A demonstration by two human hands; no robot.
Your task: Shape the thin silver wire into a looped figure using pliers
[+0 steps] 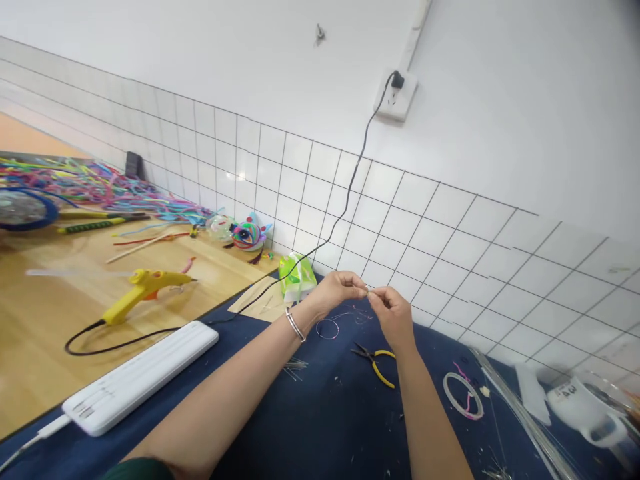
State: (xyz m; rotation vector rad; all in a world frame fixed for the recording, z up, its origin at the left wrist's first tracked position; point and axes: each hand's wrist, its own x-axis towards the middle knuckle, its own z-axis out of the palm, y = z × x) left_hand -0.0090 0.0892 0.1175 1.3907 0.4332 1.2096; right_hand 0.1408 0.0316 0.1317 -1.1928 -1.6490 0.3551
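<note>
My left hand (340,290), with a silver bangle at its wrist, and my right hand (393,317) meet fingertip to fingertip above the dark blue cloth (325,413). Both are closed in a pinch on something tiny and pale, too small to name. Under them is a thin wire loop (327,329) with fine pinkish strands trailing off; whether it hangs from my fingers or rests on the cloth I cannot tell. Yellow-handled pliers (375,363) lie spread beside my right forearm. A bunch of short wire pieces (295,367) is partly behind my left forearm.
On the wooden table at left are a yellow glue gun (145,290), colourful pipe cleaners (100,187) and a white power strip (145,377). A black cord (349,193) runs down the wall. At right lie a white ring (463,397), long wires (520,413) and a white mug (580,407).
</note>
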